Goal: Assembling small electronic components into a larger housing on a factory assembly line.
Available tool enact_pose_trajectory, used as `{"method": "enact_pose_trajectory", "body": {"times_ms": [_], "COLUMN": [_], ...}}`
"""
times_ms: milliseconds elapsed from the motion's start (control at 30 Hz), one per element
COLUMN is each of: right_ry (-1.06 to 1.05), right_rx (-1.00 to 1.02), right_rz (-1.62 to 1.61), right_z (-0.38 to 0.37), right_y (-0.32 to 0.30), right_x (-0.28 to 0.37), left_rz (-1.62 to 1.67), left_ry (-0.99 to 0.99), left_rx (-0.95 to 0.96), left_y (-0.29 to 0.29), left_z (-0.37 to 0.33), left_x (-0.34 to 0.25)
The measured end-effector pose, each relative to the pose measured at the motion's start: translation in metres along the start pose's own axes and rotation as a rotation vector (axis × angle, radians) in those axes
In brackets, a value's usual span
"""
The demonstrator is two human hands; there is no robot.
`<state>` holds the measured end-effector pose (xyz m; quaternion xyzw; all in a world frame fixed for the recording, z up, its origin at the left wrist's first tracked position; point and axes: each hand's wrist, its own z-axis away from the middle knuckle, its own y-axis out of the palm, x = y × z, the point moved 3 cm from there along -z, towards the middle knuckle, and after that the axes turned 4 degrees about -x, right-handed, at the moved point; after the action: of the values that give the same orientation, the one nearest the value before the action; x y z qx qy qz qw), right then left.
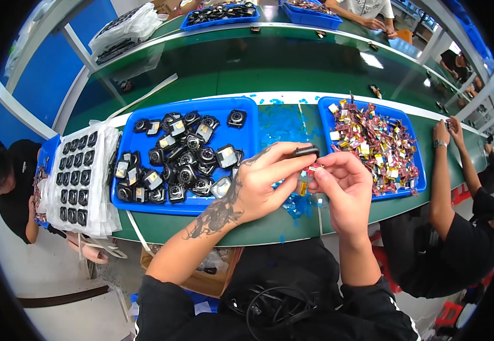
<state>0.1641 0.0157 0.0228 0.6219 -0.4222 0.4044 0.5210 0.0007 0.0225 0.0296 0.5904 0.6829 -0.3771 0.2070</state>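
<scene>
In front of me, between two blue trays, my left hand (261, 184) grips a black watch case (305, 152), seen nearly edge-on. Just below and right of it, my right hand (346, 190) pinches a small part with red and yellow pieces (313, 169), close against the case. Whether the two parts are joined is hidden by my fingers. Left of my hands, a blue tray (252, 122) holds many black watch cases (187, 159), some showing pale square faces. The right-hand blue tray (420, 176) is heaped with small red, yellow and silver electronic parts (372, 148).
Foam trays (85, 176) of black cases are stacked at the left. A green conveyor belt (230, 68) runs beyond the bench, carrying scattered small parts. Blue film scraps (298, 207) lie between the trays. Co-workers sit on both sides and across; a cardboard box (215, 278) stands below.
</scene>
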Motion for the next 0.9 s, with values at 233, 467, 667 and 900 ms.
{"method": "enact_pose_trajectory", "body": {"times_ms": [233,467,667,900], "right_ry": [0.024,-0.026,-0.013,-0.215], "right_rx": [0.034,0.086,0.024,-0.123], "right_rz": [0.152,0.147,0.101,0.264], "right_z": [-0.002,0.001,0.006,0.001], "right_y": [-0.009,-0.014,-0.012,-0.012], "right_x": [0.002,0.004,-0.002,-0.008], "left_rz": [-0.214,0.045,0.503,0.585], "left_ry": [0.232,-0.197,-0.822,-0.663], "left_rx": [-0.014,0.150,0.145,0.078], "left_y": [0.000,0.007,0.018,0.023], "left_z": [0.001,0.005,0.011,0.012], "left_x": [0.003,0.010,0.017,0.017]}}
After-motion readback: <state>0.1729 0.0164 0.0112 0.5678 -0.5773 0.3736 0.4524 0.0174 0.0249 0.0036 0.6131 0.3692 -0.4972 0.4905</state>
